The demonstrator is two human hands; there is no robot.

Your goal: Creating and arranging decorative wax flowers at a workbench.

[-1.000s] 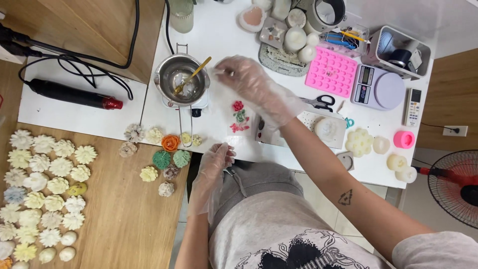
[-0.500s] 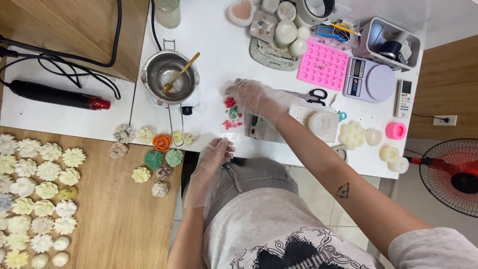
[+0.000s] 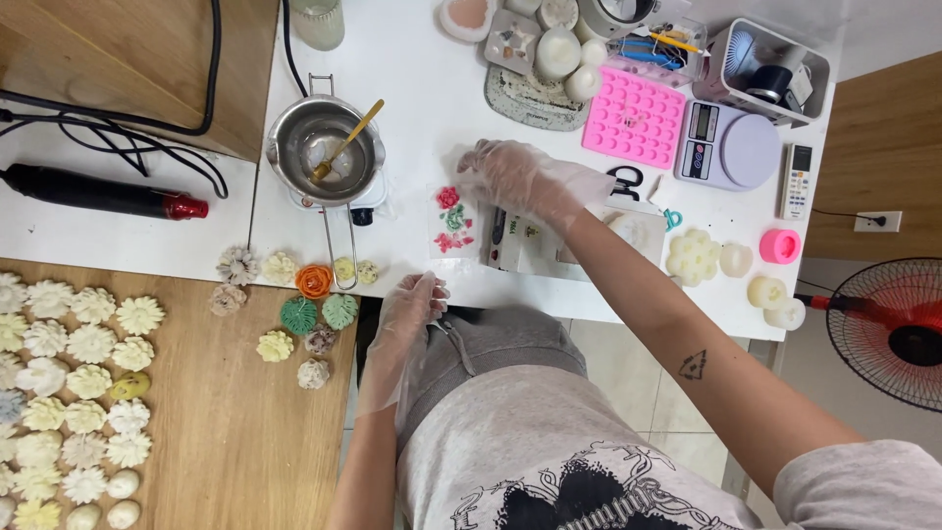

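Observation:
Both my hands wear clear plastic gloves. My right hand (image 3: 512, 179) hovers over the white table, fingers loosely spread, just right of a small clear sheet with red and green flower shapes (image 3: 452, 219). It holds nothing that I can see. A small printed box (image 3: 518, 238) lies under my right wrist. My left hand (image 3: 417, 297) rests at the table's front edge above my lap, fingers curled, nothing visible in it. A steel melting pot (image 3: 327, 150) with a gold spoon (image 3: 345, 143) stands on a small burner to the left.
Moulded flower pieces (image 3: 316, 283) lie at the table edge, several more on the wooden floor board (image 3: 69, 393). A pink silicone mould (image 3: 636, 117), scale (image 3: 728, 151), scissors (image 3: 628, 183), white moulds (image 3: 694, 257), heat gun (image 3: 98, 191) and a red fan (image 3: 898, 334) surround the spot.
My right hand has come down from near the pot's spoon to beside the flower sheet. My left hand has stayed at the table edge.

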